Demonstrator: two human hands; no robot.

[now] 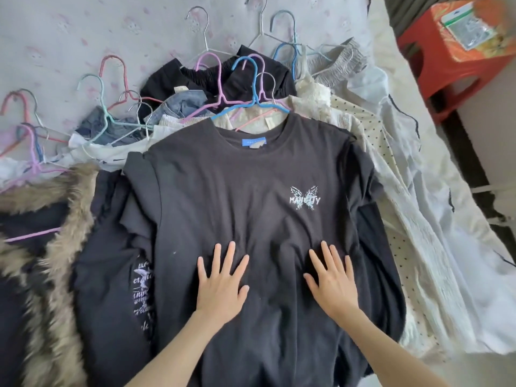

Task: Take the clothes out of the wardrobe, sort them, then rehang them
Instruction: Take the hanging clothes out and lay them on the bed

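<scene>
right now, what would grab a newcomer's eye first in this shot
A dark t-shirt with a pale butterfly print lies spread front and centre, the left hand and right hand pressed flat on it. Behind it fans a tangle of coloured wire hangers on piled clothes, and a fur-trimmed coat fills the left edge.

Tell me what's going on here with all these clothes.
A person is sorting clothes piled on a bed, most on wire hangers. Both hands, left and right, lie flat with spread fingers on a black butterfly-print T-shirt on top of the pile. A fur-trimmed coat lies at the left.
</scene>
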